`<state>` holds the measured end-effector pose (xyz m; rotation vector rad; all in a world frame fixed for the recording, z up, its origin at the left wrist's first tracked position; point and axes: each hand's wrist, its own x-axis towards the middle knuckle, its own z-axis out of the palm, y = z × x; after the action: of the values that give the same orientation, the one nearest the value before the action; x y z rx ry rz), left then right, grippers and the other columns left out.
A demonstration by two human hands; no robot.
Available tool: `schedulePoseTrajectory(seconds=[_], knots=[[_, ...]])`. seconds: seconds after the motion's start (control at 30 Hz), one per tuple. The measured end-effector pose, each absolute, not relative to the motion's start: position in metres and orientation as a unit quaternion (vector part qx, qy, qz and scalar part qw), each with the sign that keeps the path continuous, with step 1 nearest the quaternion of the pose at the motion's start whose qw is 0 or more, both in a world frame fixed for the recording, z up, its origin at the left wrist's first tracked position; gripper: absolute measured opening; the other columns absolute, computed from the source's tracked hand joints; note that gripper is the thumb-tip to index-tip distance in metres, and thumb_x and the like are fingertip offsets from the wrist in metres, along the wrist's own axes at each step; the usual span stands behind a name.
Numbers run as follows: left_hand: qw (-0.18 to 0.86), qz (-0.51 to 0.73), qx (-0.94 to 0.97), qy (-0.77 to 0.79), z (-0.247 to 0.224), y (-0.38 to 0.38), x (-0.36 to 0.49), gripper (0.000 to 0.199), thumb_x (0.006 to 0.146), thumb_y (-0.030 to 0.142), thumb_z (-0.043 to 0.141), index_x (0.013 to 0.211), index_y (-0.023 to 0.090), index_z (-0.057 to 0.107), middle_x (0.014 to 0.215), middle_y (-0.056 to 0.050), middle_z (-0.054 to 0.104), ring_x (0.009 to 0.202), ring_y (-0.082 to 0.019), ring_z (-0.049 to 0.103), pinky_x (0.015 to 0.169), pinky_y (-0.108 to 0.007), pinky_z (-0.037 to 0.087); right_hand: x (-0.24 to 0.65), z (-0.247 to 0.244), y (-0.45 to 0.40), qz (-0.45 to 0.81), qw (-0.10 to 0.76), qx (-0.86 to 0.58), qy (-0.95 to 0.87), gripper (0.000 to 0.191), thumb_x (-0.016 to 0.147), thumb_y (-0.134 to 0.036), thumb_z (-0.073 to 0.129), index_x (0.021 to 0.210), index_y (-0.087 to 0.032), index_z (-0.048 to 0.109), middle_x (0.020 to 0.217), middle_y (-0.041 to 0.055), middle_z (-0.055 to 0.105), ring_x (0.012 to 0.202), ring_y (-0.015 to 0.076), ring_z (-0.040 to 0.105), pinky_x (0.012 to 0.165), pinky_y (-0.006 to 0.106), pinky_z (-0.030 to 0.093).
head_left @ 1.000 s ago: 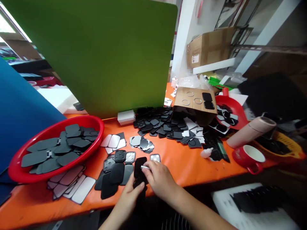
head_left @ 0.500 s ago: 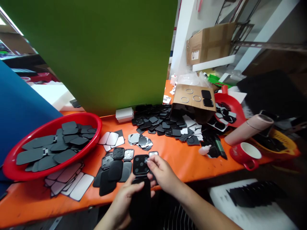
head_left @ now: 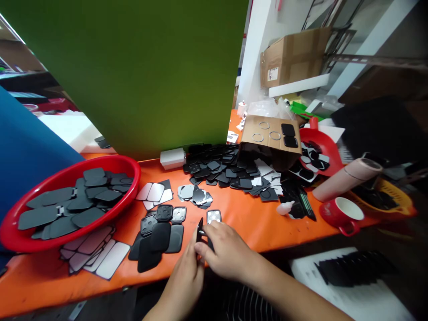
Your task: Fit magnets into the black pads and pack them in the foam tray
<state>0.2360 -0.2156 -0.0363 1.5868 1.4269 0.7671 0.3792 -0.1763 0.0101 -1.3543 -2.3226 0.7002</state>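
Observation:
Both of my hands hold a black hinged panel [head_left: 199, 228], now turned nearly edge-on above the table's front edge. My left hand [head_left: 187, 272] grips it from below and the left, its fingers mostly hidden. On the other side, my right hand [head_left: 225, 247] pinches the panel near its upper part with thumb and fingers; most of the panel is covered. Just beyond my right hand lies a small pale square piece with a dark rim [head_left: 214, 216]. To the left are several black square panels [head_left: 160, 236] and dotted square shells [head_left: 165, 213].
A red basin [head_left: 132, 191] of dark panels stands left, with white-faced sheets [head_left: 112, 261] below it. Metal plates [head_left: 199, 196] and a heap of black pieces [head_left: 227, 171] lie farther back. Right are a small bottle [head_left: 285, 208], red mug [head_left: 334, 214] and pink flask [head_left: 347, 178].
The panel has turned from facing me, its dotted inner side showing, to nearly edge-on. My right hand has moved from fingering the dotted part to gripping the panel's side.

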Motion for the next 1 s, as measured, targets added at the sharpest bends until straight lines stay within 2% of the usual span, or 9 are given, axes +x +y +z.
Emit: schedulePoseTrajectory(seconds=[0.17, 0.33, 0.53, 0.6, 0.7, 0.8, 0.87, 1.0], knots=[[0.403, 0.272, 0.655, 0.579, -0.035, -0.213, 0.235, 0.038, 0.081, 0.017, 0.036, 0.118, 0.013, 0.043, 0.123, -0.016, 0.049, 0.106, -0.026, 0.051, 0.087, -0.040, 0.042, 0.378, 0.006, -0.170, 0.228, 0.185, -0.483, -0.825, 0.028, 0.083, -0.044, 0.041, 0.078, -0.018, 0.051, 0.077, 0.0018, 0.054, 0.071, 0.0143, 0.048, 0.062, 0.025, 0.033], [0.470, 0.288, 0.621, 0.558, -0.028, -0.209, 0.240, 0.032, 0.082, 0.022, 0.037, 0.111, 0.013, 0.048, 0.111, -0.014, 0.057, 0.103, -0.024, 0.053, 0.084, -0.037, 0.043, 0.375, -0.004, -0.173, 0.248, 0.220, -0.471, -0.817, 0.025, 0.084, -0.037, 0.041, 0.070, -0.018, 0.049, 0.069, -0.0007, 0.053, 0.065, 0.0112, 0.047, 0.059, 0.022, 0.031], [0.580, 0.365, 0.484, 0.544, -0.025, -0.202, 0.243, 0.048, 0.073, 0.021, 0.047, 0.120, 0.013, 0.041, 0.124, -0.008, 0.050, 0.116, -0.024, 0.042, 0.094, -0.034, 0.037, 0.377, -0.002, -0.180, 0.301, 0.242, -0.478, -0.789, 0.018, 0.089, -0.028, 0.033, 0.088, -0.020, 0.048, 0.084, 0.0016, 0.055, 0.076, 0.0125, 0.050, 0.067, 0.023, 0.035], [0.570, 0.357, 0.499, 0.547, -0.027, -0.201, 0.243, 0.052, 0.073, 0.020, 0.046, 0.124, 0.013, 0.037, 0.128, -0.009, 0.047, 0.119, -0.024, 0.039, 0.098, -0.036, 0.033, 0.377, -0.001, -0.182, 0.280, 0.228, -0.478, -0.801, 0.018, 0.089, -0.025, 0.032, 0.090, -0.020, 0.048, 0.088, 0.0027, 0.055, 0.080, 0.0137, 0.049, 0.071, 0.024, 0.036], [0.504, 0.335, 0.569, 0.556, -0.031, -0.202, 0.243, 0.053, 0.076, 0.017, 0.042, 0.128, 0.015, 0.034, 0.130, -0.011, 0.044, 0.121, -0.024, 0.036, 0.100, -0.040, 0.028, 0.376, -0.001, -0.184, 0.228, 0.194, -0.496, -0.815, 0.017, 0.088, -0.025, 0.034, 0.084, -0.019, 0.049, 0.084, 0.0032, 0.054, 0.078, 0.0155, 0.049, 0.070, 0.026, 0.036], [0.444, 0.321, 0.620, 0.562, -0.033, -0.206, 0.242, 0.050, 0.078, 0.017, 0.040, 0.128, 0.015, 0.034, 0.130, -0.013, 0.043, 0.119, -0.024, 0.039, 0.099, -0.041, 0.030, 0.374, 0.000, -0.186, 0.207, 0.174, -0.508, -0.818, 0.018, 0.088, -0.025, 0.035, 0.080, -0.019, 0.050, 0.080, 0.0033, 0.053, 0.075, 0.0159, 0.049, 0.068, 0.027, 0.036], [0.431, 0.307, 0.633, 0.565, -0.032, -0.208, 0.241, 0.042, 0.080, 0.020, 0.039, 0.122, 0.015, 0.042, 0.123, -0.015, 0.049, 0.114, -0.025, 0.045, 0.096, -0.040, 0.034, 0.374, 0.001, -0.187, 0.213, 0.182, -0.503, -0.818, 0.018, 0.087, -0.029, 0.037, 0.081, -0.018, 0.051, 0.081, 0.0036, 0.054, 0.075, 0.0158, 0.049, 0.068, 0.026, 0.036], [0.453, 0.305, 0.624, 0.558, -0.028, -0.213, 0.241, 0.030, 0.081, 0.027, 0.042, 0.103, 0.016, 0.058, 0.097, -0.013, 0.063, 0.099, -0.025, 0.055, 0.090, -0.040, 0.039, 0.375, 0.001, -0.188, 0.244, 0.211, -0.500, -0.804, 0.020, 0.084, -0.033, 0.042, 0.074, -0.018, 0.050, 0.075, 0.0019, 0.054, 0.069, 0.0135, 0.048, 0.062, 0.024, 0.034]])
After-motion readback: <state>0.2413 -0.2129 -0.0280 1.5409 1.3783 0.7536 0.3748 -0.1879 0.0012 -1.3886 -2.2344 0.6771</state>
